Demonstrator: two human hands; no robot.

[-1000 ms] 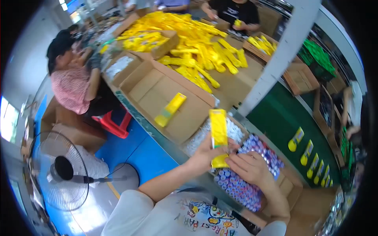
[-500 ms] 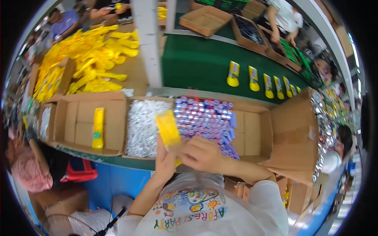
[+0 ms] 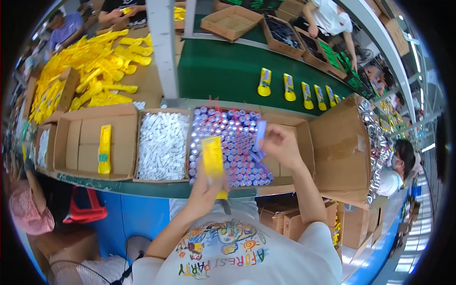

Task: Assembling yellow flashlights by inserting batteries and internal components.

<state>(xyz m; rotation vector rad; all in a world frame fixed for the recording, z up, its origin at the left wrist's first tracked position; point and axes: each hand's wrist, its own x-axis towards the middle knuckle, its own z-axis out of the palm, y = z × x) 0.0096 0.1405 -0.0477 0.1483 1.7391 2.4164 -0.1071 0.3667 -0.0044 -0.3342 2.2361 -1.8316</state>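
My left hand (image 3: 203,190) is closed around a long yellow plastic device (image 3: 212,154), its upper end tilted up in front of my chest; motion blurs it slightly. Over the right side of a batch of purple batteries (image 3: 240,161), my right hand (image 3: 283,145) pinches a purple battery (image 3: 260,135) between thumb and fingers. The batteries stand packed with their ends up, and a few lie on their sides near that hand. Left of them a cardboard box holds many small white pieces (image 3: 162,145).
Another cardboard box (image 3: 66,142) at left holds a yellow device (image 3: 105,149) with a green mark. Yellow parts (image 3: 90,71) are heaped beyond a white post (image 3: 162,52). Several yellow devices lie on the green belt (image 3: 213,71). A tall carton (image 3: 337,147) stands at right; co-workers sit around.
My right hand has left the yellow device, moved right to the batteries and taken hold of one. My left hand keeps the device. The whole view has shifted slightly.
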